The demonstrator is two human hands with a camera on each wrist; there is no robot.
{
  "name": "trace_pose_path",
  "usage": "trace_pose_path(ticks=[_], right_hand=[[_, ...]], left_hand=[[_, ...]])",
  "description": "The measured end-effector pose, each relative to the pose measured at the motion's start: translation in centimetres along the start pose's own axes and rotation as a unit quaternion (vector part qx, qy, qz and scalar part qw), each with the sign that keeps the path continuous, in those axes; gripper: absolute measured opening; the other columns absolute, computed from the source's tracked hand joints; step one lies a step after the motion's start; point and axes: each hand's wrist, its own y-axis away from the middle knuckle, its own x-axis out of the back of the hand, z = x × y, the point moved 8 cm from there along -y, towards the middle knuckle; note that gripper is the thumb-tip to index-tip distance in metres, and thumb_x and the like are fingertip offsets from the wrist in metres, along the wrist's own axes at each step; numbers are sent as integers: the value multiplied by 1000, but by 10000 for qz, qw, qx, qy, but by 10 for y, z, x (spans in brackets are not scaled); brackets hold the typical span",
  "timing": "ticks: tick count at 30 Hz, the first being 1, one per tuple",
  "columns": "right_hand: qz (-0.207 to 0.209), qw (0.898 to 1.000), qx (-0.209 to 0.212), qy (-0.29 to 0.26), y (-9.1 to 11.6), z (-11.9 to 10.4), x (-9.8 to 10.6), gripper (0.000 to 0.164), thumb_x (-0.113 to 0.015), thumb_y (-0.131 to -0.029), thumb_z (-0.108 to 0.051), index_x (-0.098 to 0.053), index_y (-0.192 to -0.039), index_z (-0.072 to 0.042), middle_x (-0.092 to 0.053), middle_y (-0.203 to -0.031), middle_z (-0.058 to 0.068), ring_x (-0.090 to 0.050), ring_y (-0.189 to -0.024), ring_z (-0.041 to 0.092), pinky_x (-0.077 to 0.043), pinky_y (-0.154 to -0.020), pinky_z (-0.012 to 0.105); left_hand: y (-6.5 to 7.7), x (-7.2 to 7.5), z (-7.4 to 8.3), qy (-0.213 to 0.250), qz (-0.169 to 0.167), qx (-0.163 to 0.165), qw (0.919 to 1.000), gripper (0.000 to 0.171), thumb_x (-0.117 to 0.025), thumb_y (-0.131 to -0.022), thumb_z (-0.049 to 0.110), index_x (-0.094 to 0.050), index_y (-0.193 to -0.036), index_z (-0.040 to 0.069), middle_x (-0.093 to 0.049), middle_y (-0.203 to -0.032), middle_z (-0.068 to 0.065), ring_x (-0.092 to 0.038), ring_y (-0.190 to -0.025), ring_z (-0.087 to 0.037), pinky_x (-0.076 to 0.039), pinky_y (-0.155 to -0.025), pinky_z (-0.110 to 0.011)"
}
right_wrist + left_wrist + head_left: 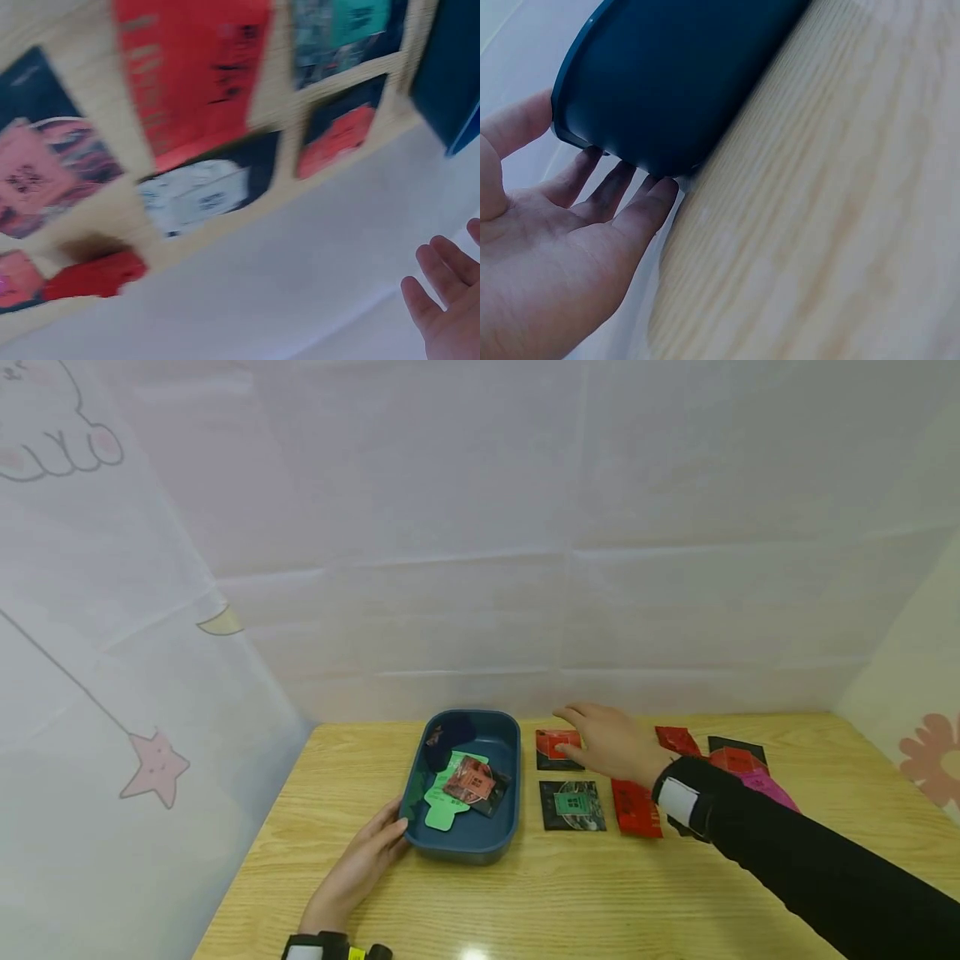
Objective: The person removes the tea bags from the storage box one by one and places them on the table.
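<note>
A dark blue plastic box [491, 852] with rounded corners stands on the table. Inside it lie a black sachet with a reddish label [471, 779], a green cut-out packet [440, 816] and a dark item [455, 732]. My left hand [370, 852] holds the box at its near left corner, thumb at the rim and fingers against the outer wall [641, 90]. Over the packets to the right, my right hand [611, 742] is raised with fingers extended and nothing in it. Nearest to it is a black sachet with a red label [551, 762].
Other flat sachets lie right of the box: one with a green label [572, 805], a red packet [636, 810], a small red one [677, 740], a black-and-red one [738, 755] and a pink one [768, 789]. One with a white label [202, 196] lies among them. A white cloth wall [465, 635] rises behind the table.
</note>
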Motion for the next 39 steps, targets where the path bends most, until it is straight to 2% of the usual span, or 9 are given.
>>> trace_pose_path(ticks=[8, 12, 16, 22, 30, 34, 39], right_hand=[[9, 9978, 628, 204, -24, -38, 1, 58, -68, -93, -39, -56, -139, -6, -58, -133, 16, -60, -114, 33, -47, -99, 51], [-145, 9969, 730, 261, -32, -53, 0, 59, -67, -93, -42, -55, -140, -8, -57, -135, 14, -61, -114, 30, -48, -98, 49], [-588, 9953, 736, 238, -40, -69, -5, 60, -65, -94, -44, -53, -143, -11, -54, -140, 14, -57, -121, 31, -46, -102, 49], [-1336, 9866, 921, 182, -50, -100, -17, 57, -64, -96, -39, -51, -145, -13, -54, -140, 10, -55, -124, 28, -46, -102, 45], [-1922, 9775, 724, 478, -58, -129, -37, 60, -65, -94, -45, -52, -145, -16, -54, -141, 4, -50, -130, 22, -41, -108, 41], [-2036, 9748, 622, 660, -61, -136, -44, 61, -66, -92, -48, -54, -144, -18, -55, -140, 3, -51, -128, 20, -43, -106, 39], [-2165, 9716, 348, 892, -67, -141, -54, 70, -69, -88, -52, -49, -147, -19, -49, -146, 3, -49, -131, 21, -44, -106, 39]], left_hand=[[-2, -3, 0, -74, -85, -42, 9999, 64, -46, -106, 21, -13, -158, 3, -8, -164, -17, -14, -148, -30, -24, -117, -43], [-3, -6, 1, -28, -150, -62, 9999, 65, -46, -106, 21, -12, -158, 4, -8, -164, -18, -14, -149, -30, -22, -118, -44], [-3, -8, 2, 51, -199, -109, 9997, 65, -46, -106, 19, -11, -158, 3, -7, -164, -18, -13, -149, -30, -18, -119, -46], [-2, -7, 4, 49, -138, -116, 9998, 64, -45, -107, 19, -12, -158, 3, -7, -164, -18, -13, -149, -29, -15, -119, -47], [-2, -10, 2, 71, -106, -56, 9999, 64, -45, -106, 19, -12, -158, 3, -8, -164, -18, -14, -149, -29, -16, -119, -47], [-2, -11, 3, 25, -137, -67, 9999, 63, -45, -107, 19, -12, -158, 3, -8, -164, -17, -14, -148, -29, -17, -119, -47], [-2, -11, 4, -26, -156, -72, 9998, 63, -44, -107, 19, -11, -158, 3, -7, -164, -18, -14, -148, -30, -17, -118, -47]])
